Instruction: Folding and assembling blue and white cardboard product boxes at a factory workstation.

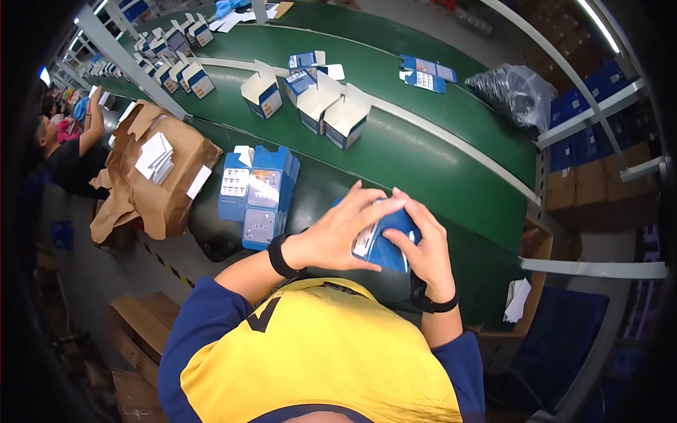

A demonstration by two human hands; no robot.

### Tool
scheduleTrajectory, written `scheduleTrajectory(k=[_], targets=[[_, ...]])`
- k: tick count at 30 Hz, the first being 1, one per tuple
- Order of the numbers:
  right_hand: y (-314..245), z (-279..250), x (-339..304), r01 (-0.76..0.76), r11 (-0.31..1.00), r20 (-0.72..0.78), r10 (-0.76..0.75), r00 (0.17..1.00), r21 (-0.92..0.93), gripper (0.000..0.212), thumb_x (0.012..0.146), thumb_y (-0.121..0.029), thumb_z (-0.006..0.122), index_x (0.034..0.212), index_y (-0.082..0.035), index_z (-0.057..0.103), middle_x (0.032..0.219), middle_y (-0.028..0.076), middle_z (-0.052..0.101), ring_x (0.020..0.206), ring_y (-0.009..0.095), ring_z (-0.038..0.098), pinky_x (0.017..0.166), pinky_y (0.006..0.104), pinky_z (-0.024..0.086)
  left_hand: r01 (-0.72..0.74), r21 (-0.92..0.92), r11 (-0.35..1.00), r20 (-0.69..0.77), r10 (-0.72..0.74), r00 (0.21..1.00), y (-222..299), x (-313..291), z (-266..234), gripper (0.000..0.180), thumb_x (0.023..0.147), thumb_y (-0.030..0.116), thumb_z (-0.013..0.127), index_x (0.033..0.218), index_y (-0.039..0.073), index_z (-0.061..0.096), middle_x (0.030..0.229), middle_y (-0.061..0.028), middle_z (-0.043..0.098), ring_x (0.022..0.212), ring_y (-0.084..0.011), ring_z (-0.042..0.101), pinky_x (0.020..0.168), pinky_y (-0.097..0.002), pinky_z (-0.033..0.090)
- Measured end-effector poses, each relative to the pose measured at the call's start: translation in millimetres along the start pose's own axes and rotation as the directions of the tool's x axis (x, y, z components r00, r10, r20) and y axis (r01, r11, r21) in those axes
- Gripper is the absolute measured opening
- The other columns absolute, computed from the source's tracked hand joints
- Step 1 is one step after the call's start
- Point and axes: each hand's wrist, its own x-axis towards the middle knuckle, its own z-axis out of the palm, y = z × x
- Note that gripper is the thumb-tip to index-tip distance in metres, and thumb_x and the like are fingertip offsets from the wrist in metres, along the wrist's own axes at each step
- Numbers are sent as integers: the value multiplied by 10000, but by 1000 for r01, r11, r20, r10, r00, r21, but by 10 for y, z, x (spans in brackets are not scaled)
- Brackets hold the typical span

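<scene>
Both my hands hold a small blue and white carton close to my chest, above the near green belt. My left hand wraps over its top and left side, fingers spread across it. My right hand grips its right side from below. Each wrist wears a black band. A stack of flat blue carton blanks lies just left of my hands on the belt.
Several opened blue and white boxes stand on the green conveyor belt beyond. A torn brown cardboard box holding white cards sits at left. A dark plastic bag lies at far right. Another person works at far left.
</scene>
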Motion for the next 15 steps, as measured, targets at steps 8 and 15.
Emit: scheduleTrajectory(k=[8,15], targets=[[67,-9,-69,-5,973,-67,21,997,232,519,881,-206,612,1348,-63,436,1160,154,598,1008,239,604,878,328,458,-23,-163,986,0,23,1000,-10,27,68,1015,610,330,838,1412,100,260,1322,-206,339,1245,-390,357,1068,-563,216],[196,53,-101,-15,978,-135,44,990,207,617,932,-325,524,1434,-71,269,1217,141,568,1062,218,577,920,323,438,152,-355,923,2,-162,987,7,-30,270,991,605,279,832,1414,164,273,1336,-203,332,1306,-393,299,1066,-561,228]])
